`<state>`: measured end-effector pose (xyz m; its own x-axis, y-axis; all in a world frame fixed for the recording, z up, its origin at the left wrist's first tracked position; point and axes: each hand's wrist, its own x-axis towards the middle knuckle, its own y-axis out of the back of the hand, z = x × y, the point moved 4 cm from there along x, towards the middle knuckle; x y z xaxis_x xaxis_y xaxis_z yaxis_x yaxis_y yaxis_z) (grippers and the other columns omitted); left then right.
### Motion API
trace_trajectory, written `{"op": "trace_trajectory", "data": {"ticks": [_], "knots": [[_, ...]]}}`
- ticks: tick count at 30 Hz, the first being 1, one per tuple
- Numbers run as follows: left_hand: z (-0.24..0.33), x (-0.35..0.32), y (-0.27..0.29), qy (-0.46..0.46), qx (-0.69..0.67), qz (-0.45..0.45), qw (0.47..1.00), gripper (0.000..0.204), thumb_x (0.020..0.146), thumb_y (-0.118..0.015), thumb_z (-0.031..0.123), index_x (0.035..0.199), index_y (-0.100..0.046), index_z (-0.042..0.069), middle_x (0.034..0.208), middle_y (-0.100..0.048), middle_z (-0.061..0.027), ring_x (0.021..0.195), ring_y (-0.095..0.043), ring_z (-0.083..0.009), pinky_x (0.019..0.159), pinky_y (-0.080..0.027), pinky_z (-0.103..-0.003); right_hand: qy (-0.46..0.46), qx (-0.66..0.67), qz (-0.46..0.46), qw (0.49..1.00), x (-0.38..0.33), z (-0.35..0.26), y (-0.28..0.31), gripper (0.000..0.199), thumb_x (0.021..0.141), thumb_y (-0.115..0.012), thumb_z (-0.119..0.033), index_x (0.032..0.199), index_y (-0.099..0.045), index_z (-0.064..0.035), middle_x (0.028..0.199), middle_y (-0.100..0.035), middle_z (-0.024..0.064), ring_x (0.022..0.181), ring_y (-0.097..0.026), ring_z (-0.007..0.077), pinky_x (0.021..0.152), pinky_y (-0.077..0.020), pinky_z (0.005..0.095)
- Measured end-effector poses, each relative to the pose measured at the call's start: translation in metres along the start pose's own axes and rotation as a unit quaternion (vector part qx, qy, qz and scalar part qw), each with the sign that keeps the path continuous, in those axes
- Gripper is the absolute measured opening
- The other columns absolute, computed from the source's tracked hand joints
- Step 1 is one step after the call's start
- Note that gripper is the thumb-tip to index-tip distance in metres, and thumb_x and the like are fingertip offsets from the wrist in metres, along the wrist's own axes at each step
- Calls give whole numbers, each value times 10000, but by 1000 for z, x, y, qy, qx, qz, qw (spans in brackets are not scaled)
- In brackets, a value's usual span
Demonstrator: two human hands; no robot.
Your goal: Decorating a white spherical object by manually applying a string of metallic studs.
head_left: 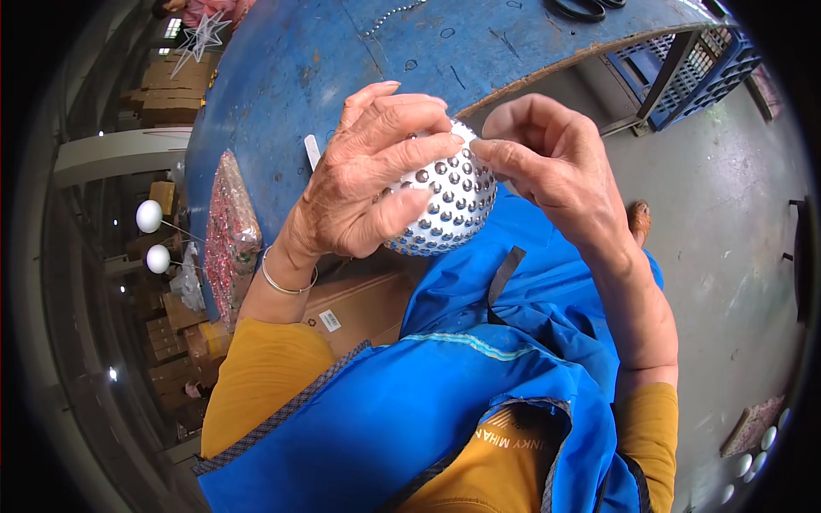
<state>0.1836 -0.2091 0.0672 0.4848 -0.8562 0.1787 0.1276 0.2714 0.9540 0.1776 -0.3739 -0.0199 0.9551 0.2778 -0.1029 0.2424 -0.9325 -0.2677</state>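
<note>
A white ball (454, 198) covered with rows of silver, domed studs is held above my lap, by the edge of the blue table. Around its left and upper side my left hand (363, 175) is curled, with its fingertips on the ball's top and its thumb in front. Close to the ball's upper right, my right hand (556, 158) has thumb and index finger pinched together, with the other fingers bent. Whatever sits between those fingertips is too small or hidden to make out. A bare white patch shows near the pinch.
On the blue table (291, 77) lie a silver bead string (389, 17), black scissors handles (581, 8) and a white strip (312, 150). A bag of pinkish-red bits (229, 239) rests left. White balls on sticks (149, 216), a cardboard box (368, 308) and a blue crate (705, 77) stand around.
</note>
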Motion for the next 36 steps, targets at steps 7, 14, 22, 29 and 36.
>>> {"op": "trace_trajectory", "data": {"ticks": [7,14,22,29,36], "knots": [[6,7,6,45,-5,-72,996,432,717,-573,281,1062,-673,41,1103,-598,-148,1091,-564,-322,1033,-313,-527,19,174,-54,983,3,11,2,148,836,-645,-88,926,-594,18,762,-585,23,591,-504,51,523,-407,194],[-8,1,7,63,-89,-34,994,445,724,-602,308,1076,-674,47,1094,-588,-148,1091,-559,-330,1033,-319,-516,78,165,-72,981,6,11,7,166,803,-678,-57,942,-619,14,775,-600,23,635,-535,65,566,-443,212],[6,11,3,76,-39,-59,995,403,735,-559,226,1074,-672,40,1081,-581,-144,1112,-542,-330,1024,-334,-503,85,118,-93,985,12,13,10,113,792,-700,-67,866,-659,9,761,-630,18,649,-544,67,582,-453,208],[6,8,7,96,-45,-29,994,357,730,-597,215,1043,-683,66,1039,-580,-132,1047,-555,-309,1002,-339,-519,35,146,-104,983,10,13,13,128,808,-695,-68,899,-664,18,771,-639,23,661,-554,63,602,-467,205],[2,10,5,74,-56,-44,995,338,675,-615,131,998,-699,77,1049,-563,-132,967,-562,-295,976,-350,-493,78,129,-82,985,8,20,10,135,811,-694,-69,911,-672,19,764,-635,28,673,-562,67,609,-470,207]]}}
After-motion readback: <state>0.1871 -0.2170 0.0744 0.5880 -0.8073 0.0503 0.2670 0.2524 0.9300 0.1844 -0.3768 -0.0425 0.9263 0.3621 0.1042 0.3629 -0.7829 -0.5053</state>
